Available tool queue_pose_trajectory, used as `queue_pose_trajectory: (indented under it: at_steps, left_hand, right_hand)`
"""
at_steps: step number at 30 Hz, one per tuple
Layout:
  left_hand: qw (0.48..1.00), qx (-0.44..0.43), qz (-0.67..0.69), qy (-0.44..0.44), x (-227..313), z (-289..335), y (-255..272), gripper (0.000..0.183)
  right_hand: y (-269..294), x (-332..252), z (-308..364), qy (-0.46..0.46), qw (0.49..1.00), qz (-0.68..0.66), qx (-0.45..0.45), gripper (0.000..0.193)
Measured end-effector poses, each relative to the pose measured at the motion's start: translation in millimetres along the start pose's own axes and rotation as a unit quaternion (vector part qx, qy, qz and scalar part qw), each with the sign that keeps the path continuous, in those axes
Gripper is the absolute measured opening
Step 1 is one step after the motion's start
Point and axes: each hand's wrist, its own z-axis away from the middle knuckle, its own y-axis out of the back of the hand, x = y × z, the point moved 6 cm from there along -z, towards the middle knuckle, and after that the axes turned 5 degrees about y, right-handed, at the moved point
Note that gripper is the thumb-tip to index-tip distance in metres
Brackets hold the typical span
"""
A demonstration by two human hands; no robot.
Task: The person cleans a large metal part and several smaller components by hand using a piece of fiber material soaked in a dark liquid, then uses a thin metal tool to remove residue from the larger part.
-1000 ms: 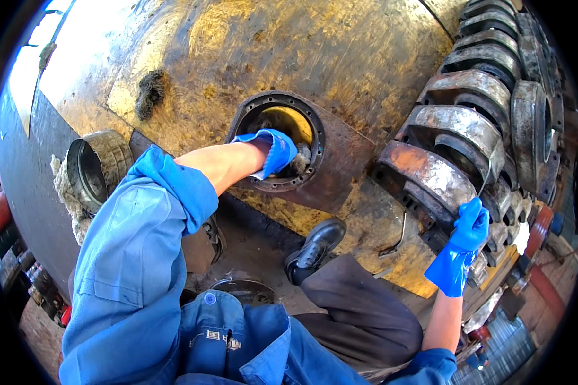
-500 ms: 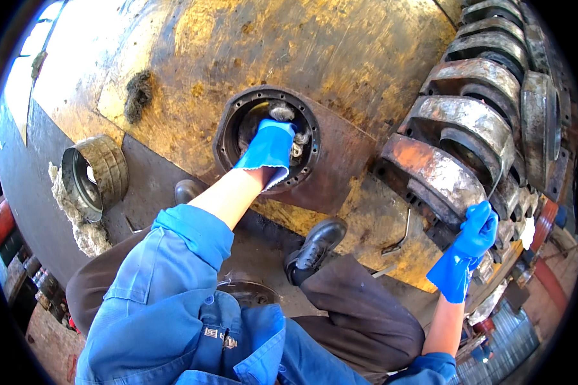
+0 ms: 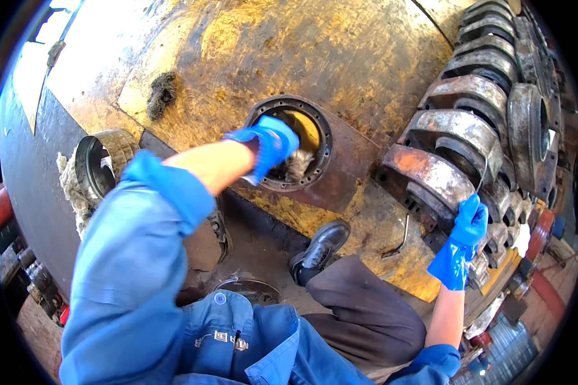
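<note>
Head view, with its middle as the centre of the dial: your left hand (image 3: 271,145), in a blue glove, is bent over the ring (image 3: 326,154) at 11 o'clock. Its finger ends are hidden, so I cannot tell how far it is open or whether it has hold of anything. Your right hand (image 3: 470,221), gloved in the same blue, is out between 3 and 4 o'clock, its fingers curled closed around a thin rod (image 3: 484,172), which runs up from your fist towards 1 o'clock, against the castings (image 3: 459,125).

The ring lies just off centre towards 12, with bolt holes around its rim. A shaggy grey-brown rag (image 3: 298,165) sits in its lower part, just beside your left hand, and the inner wall shows yellow above it.

Your black shoe (image 3: 322,245) is at 5 o'clock. At 4 lies a bent bar (image 3: 403,236), near the castings, which run in a row from 3 o'clock up to 1.

Farther out, a dark clump (image 3: 162,95) lies on the worn yellow plate (image 3: 237,70) at 10. Between 9 and 10 a short tube (image 3: 123,149) lies on its side, with pale fluff (image 3: 72,192) beside it at 9.
</note>
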Motion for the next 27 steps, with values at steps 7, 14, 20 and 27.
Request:
queue_pose_trajectory:
  at_steps: [7, 14, 20, 27]
  left_hand:
    - [0.746, 0.207, 0.621, -0.124, -87, 80, 63, 0.038]
    - [0.515, 0.356, 0.775, -0.088, -71, 240, 134, 0.032]
    - [0.437, 0.304, 0.681, -0.503, -142, 313, 129, 0.041]
    - [0.267, 0.285, 0.776, -0.495, -151, 403, 95, 0.059]
  right_hand:
    - [-10, 6, -3, 0.115, 0.992, -0.01, -0.044, 0.028]
    - [-8, -96, 11, 0.301, 0.939, 0.117, -0.121, 0.023]
    - [-146, -196, 136, -0.019, 0.882, -0.162, -0.443, 0.026]
    - [-314, -189, 253, -0.395, 0.745, -0.299, -0.446, 0.052]
